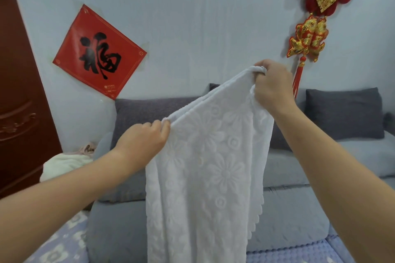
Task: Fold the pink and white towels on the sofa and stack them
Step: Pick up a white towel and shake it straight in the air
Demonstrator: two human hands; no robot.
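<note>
A white towel [205, 173] with an embossed flower pattern hangs doubled in the air in front of the grey sofa [295, 215]. My left hand [142, 141] pinches its upper edge at the lower left. My right hand [272, 85] grips the other end of that edge, higher and further right, so the top edge slopes upward. The towel's lower part runs out of view at the bottom. A pale pink cloth [87, 148] peeks out on the sofa's left armrest, on a cream bundle [64, 166].
Dark grey cushions [344, 113] lean against the sofa back. A red paper sign [99, 52] and a red hanging ornament [307, 38] are on the wall. A brown door [19, 92] stands at the left. Blue patterned mats [292, 252] cover the near seat.
</note>
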